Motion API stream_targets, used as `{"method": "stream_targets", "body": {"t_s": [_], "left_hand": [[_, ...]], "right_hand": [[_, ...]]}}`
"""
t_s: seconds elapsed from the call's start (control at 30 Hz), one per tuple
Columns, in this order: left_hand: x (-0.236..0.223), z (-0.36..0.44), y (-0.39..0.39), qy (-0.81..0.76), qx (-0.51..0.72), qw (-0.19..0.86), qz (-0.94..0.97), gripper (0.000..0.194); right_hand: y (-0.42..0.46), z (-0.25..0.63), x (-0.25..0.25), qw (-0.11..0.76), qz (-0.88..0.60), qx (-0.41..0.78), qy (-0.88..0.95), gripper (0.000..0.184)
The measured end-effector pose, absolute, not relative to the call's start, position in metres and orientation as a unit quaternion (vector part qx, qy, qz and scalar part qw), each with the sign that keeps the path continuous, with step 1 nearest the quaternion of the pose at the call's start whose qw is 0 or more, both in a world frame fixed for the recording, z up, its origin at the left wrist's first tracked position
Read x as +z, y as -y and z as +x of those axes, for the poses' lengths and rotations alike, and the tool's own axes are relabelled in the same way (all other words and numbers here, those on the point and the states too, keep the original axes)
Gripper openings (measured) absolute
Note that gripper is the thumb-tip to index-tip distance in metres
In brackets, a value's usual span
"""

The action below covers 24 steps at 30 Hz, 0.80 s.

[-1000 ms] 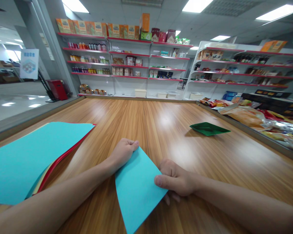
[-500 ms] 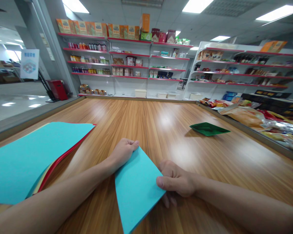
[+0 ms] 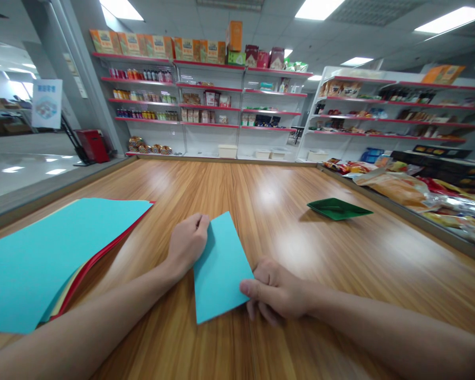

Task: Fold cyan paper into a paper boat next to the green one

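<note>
I was mid-fold: both hands, left (image 3: 188,240) and right (image 3: 275,290), pinched the blue sheet (image 3: 220,266) flat on the table (image 3: 285,211); aligning edges seemed next.

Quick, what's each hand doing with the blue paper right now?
Left hand: curled shut on the far left edge of the turquoise sheet.
Right hand: pinching the sheet's near right edge, thumb on top.

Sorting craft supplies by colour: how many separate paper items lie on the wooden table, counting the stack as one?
Turquoise-topped stack of paper sheets: 1
Small turquoise paper sheet between both hands: 1
Green folded paper piece: 1
Total: 3
</note>
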<state>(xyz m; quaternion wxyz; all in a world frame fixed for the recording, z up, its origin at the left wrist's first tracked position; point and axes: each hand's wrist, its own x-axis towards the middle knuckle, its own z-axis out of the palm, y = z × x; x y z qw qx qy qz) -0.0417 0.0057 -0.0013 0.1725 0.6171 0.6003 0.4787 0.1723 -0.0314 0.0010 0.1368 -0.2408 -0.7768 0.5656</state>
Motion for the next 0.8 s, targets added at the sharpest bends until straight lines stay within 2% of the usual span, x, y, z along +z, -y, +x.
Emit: {"method": "stream_targets", "body": {"t_s": [0.07, 0.17, 0.27, 0.4, 0.63, 0.8], "left_hand": [[-0.002, -0.046, -0.011, -0.594, 0.537, 0.268, 0.536, 0.032], [-0.004, -0.045, -0.016, -0.476, 0.575, 0.510, 0.428, 0.037], [-0.006, -0.037, -0.012, -0.403, 0.549, 0.616, 0.395, 0.039], [-0.007, -0.027, -0.003, -0.376, 0.537, 0.599, 0.459, 0.040], [-0.005, -0.027, 0.008, -0.442, 0.562, 0.398, 0.575, 0.030], [-0.004, -0.024, 0.016, -0.408, 0.530, 0.409, 0.620, 0.026]], "right_hand": [[0.028, 0.171, 0.000, 0.193, -0.292, 0.542, 0.764, 0.066], [0.022, 0.171, -0.001, 0.265, -0.339, 0.508, 0.746, 0.067], [0.019, 0.170, -0.003, 0.284, -0.351, 0.493, 0.744, 0.067], [0.018, 0.170, -0.006, 0.266, -0.366, 0.486, 0.747, 0.066], [0.015, 0.171, -0.009, 0.271, -0.373, 0.471, 0.753, 0.067], [0.014, 0.173, -0.011, 0.260, -0.404, 0.494, 0.725, 0.065]]}}
